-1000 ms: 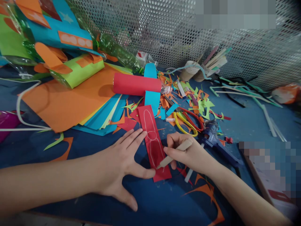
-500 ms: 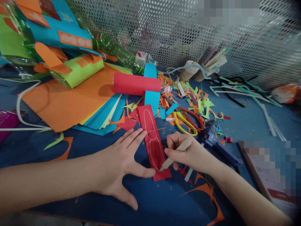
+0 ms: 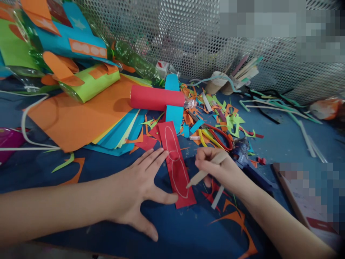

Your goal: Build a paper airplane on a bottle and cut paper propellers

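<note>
A narrow red paper strip (image 3: pixel 176 163) lies on the blue table (image 3: pixel 188 230), with a white propeller-shaped outline drawn along it. My left hand (image 3: pixel 140 183) lies flat with fingers spread, its thumb and fingertips pressing the strip's left edge. My right hand (image 3: pixel 215 167) is closed round a pale pencil-like stick (image 3: pixel 205 172). The stick's tip touches the right side of the strip, near the lower loop of the outline.
A red paper roll (image 3: pixel 156 98) and a blue band lie behind the strip. Orange, blue and green sheets (image 3: pixel 81 115) pile at the left. Scissors with yellow and red handles (image 3: pixel 215 138), a glue gun (image 3: pixel 248 162) and paper scraps lie to the right. A mesh screen (image 3: pixel 188 36) closes the back.
My right hand has moved up and right along the strip; the pencil tip went from the strip's bottom to its right edge, closing the lower loop. My left hand has stayed put.
</note>
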### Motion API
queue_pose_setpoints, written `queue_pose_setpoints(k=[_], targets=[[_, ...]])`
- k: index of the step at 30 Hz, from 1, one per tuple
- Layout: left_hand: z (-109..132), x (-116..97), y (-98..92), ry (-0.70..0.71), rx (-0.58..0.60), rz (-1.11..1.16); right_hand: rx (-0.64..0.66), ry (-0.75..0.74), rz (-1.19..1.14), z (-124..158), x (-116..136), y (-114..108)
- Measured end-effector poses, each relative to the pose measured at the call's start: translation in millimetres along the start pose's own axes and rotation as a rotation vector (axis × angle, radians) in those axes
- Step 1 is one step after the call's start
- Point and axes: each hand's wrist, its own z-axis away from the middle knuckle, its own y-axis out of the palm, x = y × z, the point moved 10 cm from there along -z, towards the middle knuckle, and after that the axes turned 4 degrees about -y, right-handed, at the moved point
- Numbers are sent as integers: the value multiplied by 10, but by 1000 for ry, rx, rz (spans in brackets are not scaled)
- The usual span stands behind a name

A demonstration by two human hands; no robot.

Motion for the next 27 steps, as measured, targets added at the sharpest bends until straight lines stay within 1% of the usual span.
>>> queue_pose_setpoints(k=[2, 4, 9, 12, 17, 19, 22, 24, 27], targets=[[6, 3, -3, 3, -2, 2, -106, -54, -135, -23, 23, -117], [13, 10, -1, -4, 0, 4, -164, -97, -207, -33, 42, -181], [20, 11, -1, -15, 5, 22, -216, -133, -200, -33, 62, -213], [22, 9, -17, -11, -6, 9, -238, -151, -240, -34, 64, -223], [35, -17, -55, 2, -20, -6, -212, -158, -264, -49, 58, -192], [41, -39, -77, 2, -26, -17, -228, -177, -270, -47, 76, -207], [41, -52, -109, -7, -51, -82, -347, -251, -304, -15, 132, -336], [34, -53, -145, -6, -95, -164, -432, -326, -297, 26, 193, -434], [18, -43, -219, 3, -174, -280, -489, -425, -165, 85, 301, -487]])
